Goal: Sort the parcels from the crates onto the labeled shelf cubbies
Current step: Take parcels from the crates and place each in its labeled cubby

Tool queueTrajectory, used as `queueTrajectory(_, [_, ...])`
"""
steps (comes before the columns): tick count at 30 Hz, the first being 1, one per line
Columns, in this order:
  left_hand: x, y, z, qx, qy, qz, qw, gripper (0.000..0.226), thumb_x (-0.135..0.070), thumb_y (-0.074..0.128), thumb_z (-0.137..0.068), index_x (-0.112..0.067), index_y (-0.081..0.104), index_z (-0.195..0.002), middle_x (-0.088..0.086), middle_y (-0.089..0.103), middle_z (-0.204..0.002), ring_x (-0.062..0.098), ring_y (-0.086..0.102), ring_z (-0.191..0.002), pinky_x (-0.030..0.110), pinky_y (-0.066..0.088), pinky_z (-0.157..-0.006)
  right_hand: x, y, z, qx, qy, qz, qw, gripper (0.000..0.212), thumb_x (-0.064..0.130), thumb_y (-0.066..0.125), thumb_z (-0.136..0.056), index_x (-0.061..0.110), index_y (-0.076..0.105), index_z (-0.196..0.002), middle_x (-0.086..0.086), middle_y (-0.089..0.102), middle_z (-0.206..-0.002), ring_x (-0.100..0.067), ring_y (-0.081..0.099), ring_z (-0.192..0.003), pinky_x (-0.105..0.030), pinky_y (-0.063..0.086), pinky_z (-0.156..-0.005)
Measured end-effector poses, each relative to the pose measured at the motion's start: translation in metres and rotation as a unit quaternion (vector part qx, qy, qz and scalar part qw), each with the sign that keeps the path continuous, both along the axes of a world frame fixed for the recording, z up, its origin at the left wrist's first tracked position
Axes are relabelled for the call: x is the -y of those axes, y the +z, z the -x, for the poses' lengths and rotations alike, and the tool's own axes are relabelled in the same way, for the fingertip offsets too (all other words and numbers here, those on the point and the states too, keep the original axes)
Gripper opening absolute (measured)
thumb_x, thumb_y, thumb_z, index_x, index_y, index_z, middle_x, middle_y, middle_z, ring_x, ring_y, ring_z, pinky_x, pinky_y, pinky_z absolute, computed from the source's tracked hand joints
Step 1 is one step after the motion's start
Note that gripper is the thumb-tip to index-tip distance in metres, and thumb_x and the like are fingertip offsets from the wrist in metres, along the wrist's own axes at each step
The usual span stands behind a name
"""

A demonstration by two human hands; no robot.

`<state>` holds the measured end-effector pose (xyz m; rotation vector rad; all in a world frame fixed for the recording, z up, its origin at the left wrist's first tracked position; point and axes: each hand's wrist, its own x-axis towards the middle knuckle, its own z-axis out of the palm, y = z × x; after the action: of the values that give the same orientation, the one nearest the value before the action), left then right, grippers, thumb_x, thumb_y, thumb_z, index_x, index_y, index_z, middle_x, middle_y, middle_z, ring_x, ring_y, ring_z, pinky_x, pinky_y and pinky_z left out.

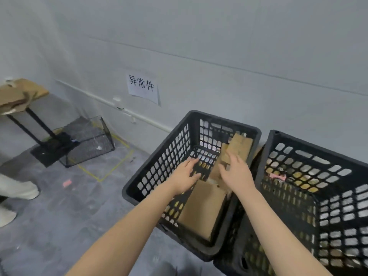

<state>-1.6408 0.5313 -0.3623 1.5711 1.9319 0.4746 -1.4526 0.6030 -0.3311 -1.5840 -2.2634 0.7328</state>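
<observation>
My left hand [186,176] pinches a black lattice panel [202,172] inside the left of 2 crates [225,120]. My right hand [236,174] spreads open over the cardboard parcels [239,144] there. Lifting the panel carelessly could snag the leaning parcels and topple them.

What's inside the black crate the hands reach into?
Brown cardboard: a flat parcel at the near end, a leaning parcel at the far end. The left hand and right hand cover the middle; anything beneath them is hidden.
</observation>
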Motion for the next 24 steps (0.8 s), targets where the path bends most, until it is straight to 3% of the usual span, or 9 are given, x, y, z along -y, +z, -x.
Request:
queueTrajectory(3, [-0.034,-0.012,0.006,0.039,-0.041,0.041,0.998,0.063,-0.037,0.049,-0.102,-0.026,0.019,-0.156,-0.001,0.015,-0.164,0.020,0.014,-0.151,0.040,0.018,-0.123,-0.017,-0.006,0.011,0.026,-0.046,0.009,0.999,0.060,0.036,0.050,-0.097,0.016,0.032,-0.150,-0.012,0.035,-0.154,-0.031,0.032,-0.140,-0.039,0.030,-0.114])
queueTrajectory(12, [-0.114,-0.044,0.020,0.103,-0.173,0.128,0.971,0.081,-0.030,0.059,-0.097,-0.030,0.006,-0.158,0.001,0.007,-0.166,0.021,0.006,-0.152,0.048,0.011,-0.124,-0.045,-0.035,0.052,0.114,-0.182,0.013,0.977,0.061,0.037,0.046,-0.099,0.015,0.027,-0.152,-0.012,0.026,-0.158,-0.030,0.024,-0.145,-0.037,0.029,-0.114])
queueTrajectory(17, [-0.140,-0.056,0.039,0.077,-0.230,0.121,0.962,0.077,-0.034,0.057,-0.098,-0.029,0.008,-0.158,0.003,0.015,-0.165,0.022,0.014,-0.151,0.047,0.016,-0.123,-0.046,-0.044,0.064,0.189,-0.234,-0.011,0.954,0.065,0.044,0.049,-0.096,0.015,0.029,-0.150,-0.008,0.030,-0.156,-0.029,0.026,-0.143,-0.038,0.034,-0.111])
queueTrajectory(21, [-0.152,-0.066,0.050,0.039,-0.273,0.093,0.957,0.072,-0.040,0.053,-0.099,-0.028,0.014,-0.158,0.002,0.017,-0.164,0.021,0.016,-0.150,0.044,0.017,-0.123,-0.045,-0.047,0.071,0.188,-0.265,-0.011,0.946,0.065,0.044,0.053,-0.094,0.024,0.029,-0.151,-0.004,0.030,-0.157,-0.028,0.024,-0.144,-0.038,0.038,-0.109])
queueTrajectory(24, [-0.159,-0.067,0.049,0.019,-0.293,0.079,0.953,0.070,-0.043,0.050,-0.099,-0.030,0.014,-0.157,0.000,0.015,-0.165,0.020,0.010,-0.152,0.046,0.013,-0.124,-0.046,-0.049,0.076,0.188,-0.268,-0.014,0.945,0.060,0.037,0.049,-0.097,0.029,0.028,-0.152,-0.007,0.027,-0.159,-0.031,0.023,-0.145,-0.039,0.026,-0.116])
